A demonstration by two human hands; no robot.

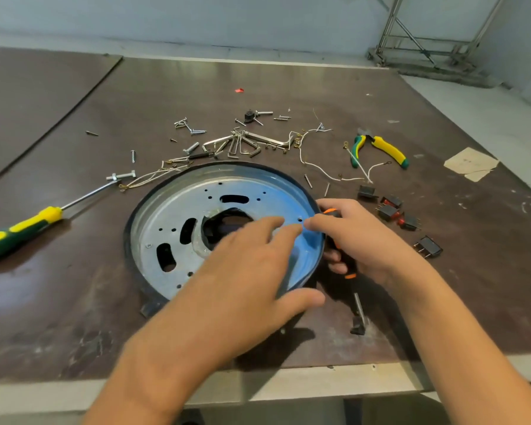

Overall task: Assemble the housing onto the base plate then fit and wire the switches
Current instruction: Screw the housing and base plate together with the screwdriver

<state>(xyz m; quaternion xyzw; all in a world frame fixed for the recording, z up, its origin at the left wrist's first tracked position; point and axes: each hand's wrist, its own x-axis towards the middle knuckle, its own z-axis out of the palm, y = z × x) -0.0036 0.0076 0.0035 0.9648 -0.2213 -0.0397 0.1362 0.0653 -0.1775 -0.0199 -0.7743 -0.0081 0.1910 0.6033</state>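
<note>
Presently, head view, the only one: the round metal base plate (172,219) lies flat on the table (59,302), close to its near edge and about midway along it. A black rim runs round it; we cannot tell whether that rim is the housing.

Our left hand (252,271) is spread over the plate's right half, fingers straight, gripping nothing. Our right hand (362,240), at the plate's right rim, curls its lower fingers round an orange-handled screwdriver (337,245), shaft pointing toward the near edge. Its fingertips are pressed together beside a small hole, possibly on a screw; too blurred to say.

Rocker switches (391,210) and white wires (319,171) lie toward the right edge; pliers (387,150) and hex keys (246,145) sit farther back.

Handling, our judgement: the plate looks like thin stamped sheet, stiff, light and liable to skate on the smooth top. We would steady it by the rim, clear of the slot edges. Take the switches by the body, not the thin terminals.
</note>
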